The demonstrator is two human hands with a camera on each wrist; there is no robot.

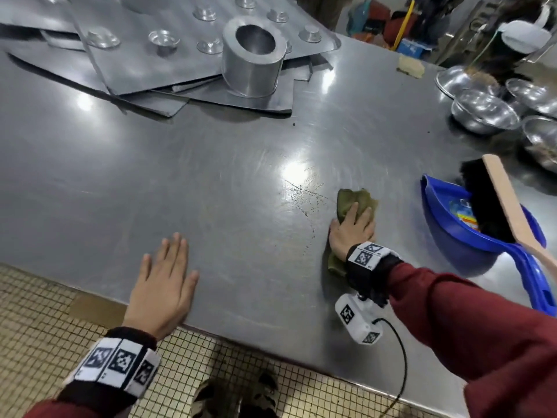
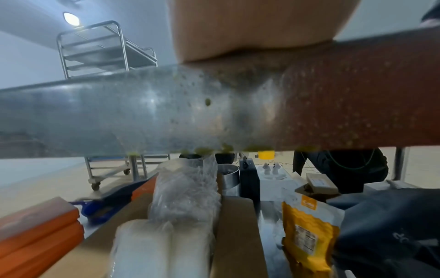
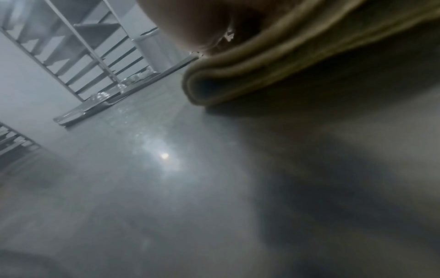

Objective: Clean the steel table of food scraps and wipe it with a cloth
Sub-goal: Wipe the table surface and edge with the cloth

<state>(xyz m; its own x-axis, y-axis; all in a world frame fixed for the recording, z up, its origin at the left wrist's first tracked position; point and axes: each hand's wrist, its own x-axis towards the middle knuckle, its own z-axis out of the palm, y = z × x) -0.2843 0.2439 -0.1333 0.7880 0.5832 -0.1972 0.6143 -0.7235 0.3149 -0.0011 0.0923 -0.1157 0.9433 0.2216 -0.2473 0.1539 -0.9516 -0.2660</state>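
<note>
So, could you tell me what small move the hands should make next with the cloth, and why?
Probably slide the right hand, pressing flat on the green cloth, leftward over the smeared streak beside it on the steel table. That patch looks unwiped, and the left hand lies flat near the table edge, bracing.

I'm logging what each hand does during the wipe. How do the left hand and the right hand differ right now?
The left hand lies flat and bare on the steel table near its front edge; the right hand presses a green cloth onto the steel. The left hand's fingers are spread with nothing under them; the right hand's lie across the cloth. The right hand is next to the blue dustpan; the left is far from it. Both wear marker wristbands and red sleeves.
</note>
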